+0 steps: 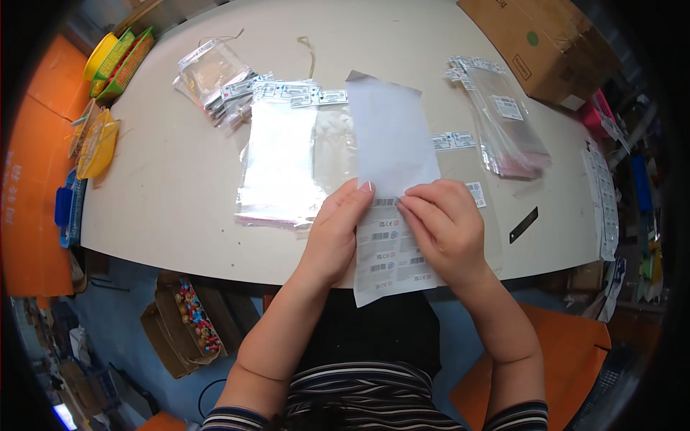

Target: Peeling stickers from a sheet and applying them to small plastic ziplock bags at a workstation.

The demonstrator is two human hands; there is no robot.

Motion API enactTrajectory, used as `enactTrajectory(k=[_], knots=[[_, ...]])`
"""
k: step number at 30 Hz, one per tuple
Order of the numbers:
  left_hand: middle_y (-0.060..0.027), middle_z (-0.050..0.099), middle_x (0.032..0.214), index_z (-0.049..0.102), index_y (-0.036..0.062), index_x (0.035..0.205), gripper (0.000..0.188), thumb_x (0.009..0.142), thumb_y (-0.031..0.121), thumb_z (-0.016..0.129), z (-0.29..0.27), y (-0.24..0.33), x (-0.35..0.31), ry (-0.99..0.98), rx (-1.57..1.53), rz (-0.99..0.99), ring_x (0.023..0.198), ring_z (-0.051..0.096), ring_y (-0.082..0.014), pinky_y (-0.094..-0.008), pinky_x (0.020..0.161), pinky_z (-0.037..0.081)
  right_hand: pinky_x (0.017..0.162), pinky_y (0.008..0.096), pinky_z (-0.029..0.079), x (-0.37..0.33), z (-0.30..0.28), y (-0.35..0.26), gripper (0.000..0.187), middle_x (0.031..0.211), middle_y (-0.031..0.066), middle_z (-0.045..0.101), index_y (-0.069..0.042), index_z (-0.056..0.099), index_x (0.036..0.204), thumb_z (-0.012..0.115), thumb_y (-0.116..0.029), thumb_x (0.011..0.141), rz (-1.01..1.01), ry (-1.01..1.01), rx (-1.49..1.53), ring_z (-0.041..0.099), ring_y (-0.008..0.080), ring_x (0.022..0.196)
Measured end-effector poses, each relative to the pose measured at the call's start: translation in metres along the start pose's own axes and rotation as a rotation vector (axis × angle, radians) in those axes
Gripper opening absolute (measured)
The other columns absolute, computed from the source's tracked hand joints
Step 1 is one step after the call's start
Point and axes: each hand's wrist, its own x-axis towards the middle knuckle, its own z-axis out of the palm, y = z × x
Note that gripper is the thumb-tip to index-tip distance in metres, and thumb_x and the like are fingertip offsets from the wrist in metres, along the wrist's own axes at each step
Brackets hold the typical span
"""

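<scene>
While clear bags (280, 158) lie at left, your left hand (338, 230) pinches a label sheet (392, 133) held over the near side of the table (172, 179). It is blank white above, barcode rows (381, 235) below; your right hand (447, 226) pinches at the top row.

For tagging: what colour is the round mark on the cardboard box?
The round mark is green; best view: head.

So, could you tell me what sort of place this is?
Probably a small packing or labelling workshop: a person holds a barcode label sheet, stacks of clear bags lie on the table, and a cardboard box stands at the far right.
</scene>
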Motion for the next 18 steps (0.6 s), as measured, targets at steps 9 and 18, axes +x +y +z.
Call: enactTrajectory(k=[9,18], knots=[[-0.0085,0.068,0.095,0.062,-0.0047,0.109,0.028,0.100,0.016,0.046,-0.005,0.004,0.008,0.042,0.015,-0.080,0.084,0.064,-0.0121,-0.0257,0.078,0.051,0.077,0.0395,0.053,-0.006,0.000,-0.003,0.023,0.091,0.0087,0.065,-0.003,0.061,0.084,0.072,0.005,0.066,-0.079,-0.011,0.000,0.061,0.0286,0.082],[-0.0094,0.068,0.096,0.063,-0.0052,0.106,0.025,0.098,0.011,0.044,-0.003,-0.005,0.007,0.053,-0.094,-0.088,0.086,0.063,-0.0122,-0.0260,0.080,0.050,0.084,0.0439,0.055,-0.017,-0.011,-0.008,0.022,0.090,0.0061,0.065,-0.005,0.062,0.083,0.074,0.001,0.065,-0.241,-0.059,-0.090,0.063,0.0249,0.079]])
